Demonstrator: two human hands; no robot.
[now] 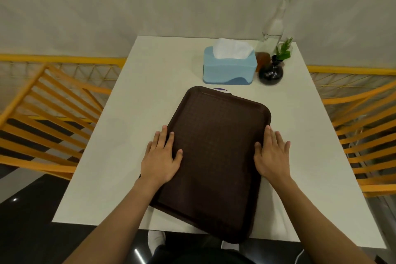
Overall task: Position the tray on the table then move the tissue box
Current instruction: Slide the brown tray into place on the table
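While resting flat and skewed on the white rectangular table (132, 113), near corner overhanging the front edge, dark brown textured plastic tray (216, 156), long axis running away and slightly leftward. Left hand (160, 156) and right hand (272, 156) open, palms down, pressing the two long rims, nothing clasped. Beyond the far end, well apart: light blue tissue box (229, 68), probably nearer the right hand. Just beside it: round black vase (270, 73), clear glass bottle (273, 25). Under the tray's far rim, something purple, unidentifiable.

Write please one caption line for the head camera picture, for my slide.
Both hands, left hand and right hand, press flat on a brown tray overhanging the table's near edge, tissue box beyond.
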